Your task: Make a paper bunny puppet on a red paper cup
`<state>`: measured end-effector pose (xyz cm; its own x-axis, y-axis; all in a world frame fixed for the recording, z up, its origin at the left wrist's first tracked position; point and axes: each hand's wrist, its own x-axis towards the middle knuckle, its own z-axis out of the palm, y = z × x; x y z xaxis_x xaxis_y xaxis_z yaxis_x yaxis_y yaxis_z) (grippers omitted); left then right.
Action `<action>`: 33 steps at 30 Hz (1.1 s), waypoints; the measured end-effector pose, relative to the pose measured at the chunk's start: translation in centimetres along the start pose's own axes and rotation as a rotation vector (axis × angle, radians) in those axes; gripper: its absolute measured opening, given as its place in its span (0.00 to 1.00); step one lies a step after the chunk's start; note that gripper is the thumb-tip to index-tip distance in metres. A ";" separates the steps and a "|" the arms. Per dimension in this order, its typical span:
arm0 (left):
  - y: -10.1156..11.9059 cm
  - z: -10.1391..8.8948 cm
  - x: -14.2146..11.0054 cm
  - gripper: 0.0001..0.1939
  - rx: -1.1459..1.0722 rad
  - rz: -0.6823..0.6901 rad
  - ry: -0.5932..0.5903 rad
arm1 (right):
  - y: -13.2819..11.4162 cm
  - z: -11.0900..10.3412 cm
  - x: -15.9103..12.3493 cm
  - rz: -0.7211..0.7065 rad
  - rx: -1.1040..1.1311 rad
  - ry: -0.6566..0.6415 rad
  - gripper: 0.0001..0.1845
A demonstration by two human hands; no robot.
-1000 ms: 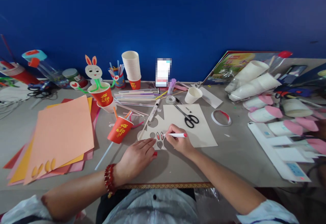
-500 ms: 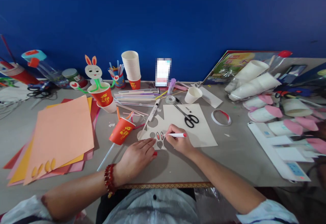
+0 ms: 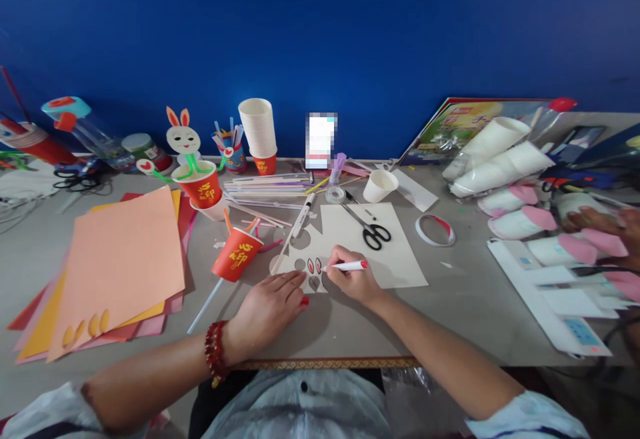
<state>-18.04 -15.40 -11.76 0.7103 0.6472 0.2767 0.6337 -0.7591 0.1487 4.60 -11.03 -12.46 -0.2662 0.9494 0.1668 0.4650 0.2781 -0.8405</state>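
A cream sheet of paper [image 3: 395,259] lies in front of me with cut-out holes and two small red ovals [image 3: 314,266] drawn on it. My right hand [image 3: 353,278] pinches a white marker with a red end [image 3: 349,266], its tip at the right oval. My left hand [image 3: 267,307], fingers flat and together, presses on the paper's near left corner. Black scissors [image 3: 369,228] rest on the sheet behind my right hand. A tilted red paper cup [image 3: 236,254] on a straw sits just left of the paper.
Coloured paper sheets [image 3: 120,262] are stacked at left. Straws [image 3: 265,189], a white cup [image 3: 379,186], tape rolls [image 3: 434,230], a cup stack [image 3: 260,129] and a bunny craft [image 3: 193,166] crowd the back. Another person's hand [image 3: 605,222] rests among pink-eared cups at right.
Another person's hand has come into view at the right edge among the pink-eared cups. The red cup on the straw wobbled slightly. My hands have barely moved.
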 end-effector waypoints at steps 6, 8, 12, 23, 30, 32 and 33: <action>0.0 -0.1 0.0 0.10 -0.011 0.005 0.010 | -0.3 -0.1 0.0 0.001 0.005 -0.009 0.07; 0.0 -0.1 0.1 0.11 -0.010 0.009 0.012 | -0.3 -0.1 0.0 0.008 0.014 -0.017 0.07; 0.0 -0.3 0.2 0.10 -0.003 0.013 0.008 | -0.2 -0.1 0.0 0.016 0.038 0.000 0.08; 0.0 -0.5 0.2 0.11 -0.014 0.006 -0.006 | -0.2 0.0 -0.1 0.001 0.030 -0.002 0.08; 0.0 -0.3 0.1 0.11 -0.015 0.000 0.004 | -0.4 -0.1 0.0 0.001 0.040 -0.017 0.08; 0.0 -0.3 0.1 0.11 -0.010 -0.004 0.001 | -0.3 -0.1 0.0 0.003 0.033 -0.015 0.08; 0.0 -0.3 0.1 0.11 -0.009 -0.003 0.003 | -0.3 0.0 -0.1 0.004 0.028 -0.015 0.08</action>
<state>-18.04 -15.37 -11.42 0.7072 0.6495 0.2793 0.6332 -0.7576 0.1584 4.52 -11.18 -12.19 -0.2769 0.9481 0.1563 0.4425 0.2702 -0.8551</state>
